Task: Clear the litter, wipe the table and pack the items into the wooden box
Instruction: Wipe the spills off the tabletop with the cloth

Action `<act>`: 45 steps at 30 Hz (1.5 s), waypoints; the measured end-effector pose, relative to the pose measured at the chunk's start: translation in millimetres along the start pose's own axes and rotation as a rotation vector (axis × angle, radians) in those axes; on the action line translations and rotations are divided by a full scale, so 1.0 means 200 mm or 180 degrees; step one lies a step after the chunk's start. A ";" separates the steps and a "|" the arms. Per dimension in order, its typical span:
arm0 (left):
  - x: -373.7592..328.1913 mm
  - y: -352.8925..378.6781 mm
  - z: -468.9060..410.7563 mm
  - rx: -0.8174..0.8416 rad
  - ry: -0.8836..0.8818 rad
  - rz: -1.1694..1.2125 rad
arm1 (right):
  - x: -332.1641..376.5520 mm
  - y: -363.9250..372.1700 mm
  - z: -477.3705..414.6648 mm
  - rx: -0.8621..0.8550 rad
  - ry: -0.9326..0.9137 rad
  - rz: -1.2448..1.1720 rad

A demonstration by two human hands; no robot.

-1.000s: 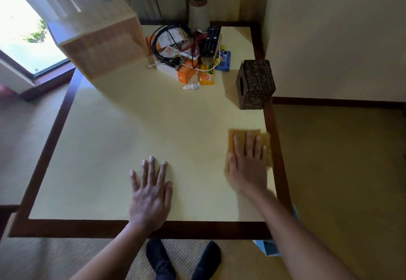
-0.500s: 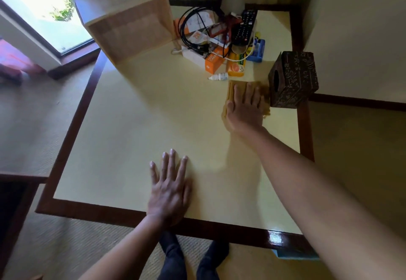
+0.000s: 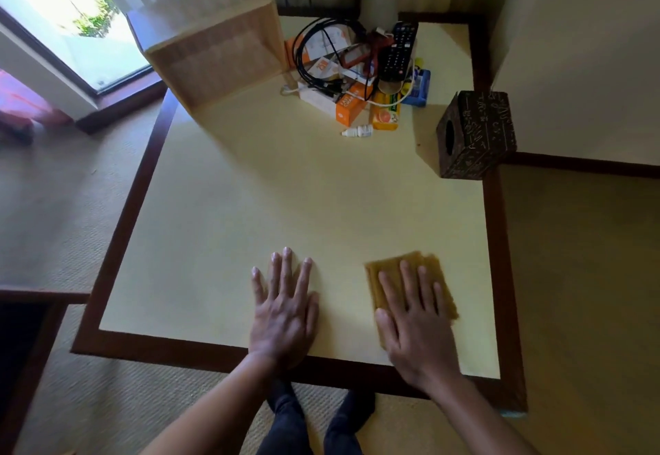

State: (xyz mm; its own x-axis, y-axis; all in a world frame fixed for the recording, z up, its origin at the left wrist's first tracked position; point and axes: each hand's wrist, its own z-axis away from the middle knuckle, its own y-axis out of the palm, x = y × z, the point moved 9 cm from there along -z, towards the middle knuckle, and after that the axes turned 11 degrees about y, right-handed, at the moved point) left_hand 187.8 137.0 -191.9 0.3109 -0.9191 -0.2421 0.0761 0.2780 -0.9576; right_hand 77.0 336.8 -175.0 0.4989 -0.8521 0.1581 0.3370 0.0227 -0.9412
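The right hand [image 3: 410, 326] lies flat on the yellow-brown cloth [image 3: 438, 276] near the front edge of the table [image 3: 285, 204] — fingers straight, pressing, not curled round it. The cloth is blurry, maybe folded. The left hand [image 3: 282, 311] lies flat on the table just beside it, holding nothing. The wooden box [image 3: 218, 50] stands at the far left corner — a heap [image 3: 343, 72] of cables and small boxes, with a remote [image 3: 398, 50], sits next to it.

Both hands flat on the table [image 3: 221, 226], right hand [image 3: 416, 326] atop yellow cloth [image 3: 434, 272].
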 end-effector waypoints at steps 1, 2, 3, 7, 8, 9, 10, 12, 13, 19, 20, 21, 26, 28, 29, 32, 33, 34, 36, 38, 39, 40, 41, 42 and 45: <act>0.00 0.00 0.00 0.0002 -0.0019 0.0000 | -0.10 -0.02 -0.06 -0.0096 0.0301 0.0067; 0.00 0.00 0.00 -0.0009 -0.0033 0.0008 | -0.19 -0.05 -0.13 -0.0191 0.0676 0.0056; 0.00 0.00 0.00 -0.0022 -0.0046 0.0020 | -0.24 -0.07 -0.22 -0.0275 0.1034 -0.0010; 0.00 0.00 0.00 -0.0055 -0.0032 -0.0045 | 0.04 -0.07 -0.41 -0.0255 0.0980 -0.0154; 0.00 0.00 -0.01 -0.0027 -0.0047 -0.0061 | 0.16 -0.04 -0.38 -0.0219 0.0654 -0.0167; 0.00 0.00 0.00 0.0000 -0.0056 -0.0071 | 0.27 -0.01 -0.30 -0.0191 0.0356 -0.0185; 0.00 0.00 0.00 -0.0003 -0.0055 -0.0077 | 0.33 0.02 -0.20 -0.0148 0.0121 -0.0161; 0.00 -0.02 0.01 -0.0051 -0.0053 -0.0068 | 0.32 0.08 0.03 -0.0055 -0.0135 -0.0101; 0.00 -0.02 0.01 -0.0065 -0.0059 -0.0052 | 0.25 0.11 0.13 -0.0050 -0.0177 -0.0064; 0.00 -0.02 0.01 -0.0147 -0.0049 -0.0087 | -0.47 0.07 0.37 -0.0267 0.0841 0.0036; -0.01 -0.02 0.01 -0.0156 -0.0041 -0.0098 | -0.54 0.06 0.38 -0.0282 0.1097 -0.0002; 0.00 -0.02 0.02 -0.0147 -0.0048 -0.0119 | -0.57 0.06 0.38 -0.0311 0.1345 -0.0075; 0.00 -0.01 0.02 -0.0138 -0.0068 -0.0150 | -0.28 0.11 0.43 -0.0321 0.1008 -0.0173; -0.01 0.00 0.02 -0.0148 -0.0055 -0.0145 | -0.26 0.11 0.44 -0.0188 0.0658 -0.0131; -0.01 0.00 0.02 -0.0164 -0.0048 -0.0146 | -0.29 0.10 0.42 -0.0175 0.0610 -0.0138; 0.01 0.02 0.02 -0.0202 -0.0055 -0.0164 | -0.41 0.01 0.25 -0.0298 0.0826 -0.0172; 0.01 0.02 0.02 -0.0204 -0.0056 -0.0175 | -0.47 -0.02 0.16 -0.0341 0.0959 -0.0185; 0.01 0.02 0.02 -0.0213 -0.0050 -0.0181 | -0.52 -0.06 0.05 -0.0387 0.1068 -0.0182; 0.01 0.03 0.02 -0.0249 -0.0020 -0.0177 | -0.61 -0.14 -0.17 -0.0423 0.1223 -0.0146; 0.01 0.02 0.02 -0.0277 -0.0016 -0.0185 | -0.66 -0.18 -0.35 -0.0353 0.1384 -0.0211; 0.01 0.02 0.02 -0.0284 -0.0025 -0.0189 | -0.65 -0.18 -0.41 -0.0326 0.1454 -0.0237; 0.01 0.02 0.01 -0.0285 -0.0032 -0.0194 | -0.61 -0.19 -0.43 -0.0327 0.1463 -0.0231; 0.01 0.02 0.01 -0.0282 -0.0030 -0.0197 | -0.53 -0.18 -0.42 -0.0353 0.1365 -0.0195; 0.01 0.02 0.01 -0.0281 -0.0020 -0.0187 | -0.43 -0.16 -0.38 -0.0375 0.1160 -0.0159; 0.00 0.02 0.00 -0.0220 -0.0029 -0.0111 | -0.12 -0.07 -0.13 -0.0352 0.0534 -0.0207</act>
State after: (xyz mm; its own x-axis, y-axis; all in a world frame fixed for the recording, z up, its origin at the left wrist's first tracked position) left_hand 188.8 138.3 -195.4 0.3178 -0.9252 -0.2074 0.0214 0.2257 -0.9740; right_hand 40.4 343.9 -173.8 0.3359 -0.9252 0.1764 0.2699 -0.0849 -0.9591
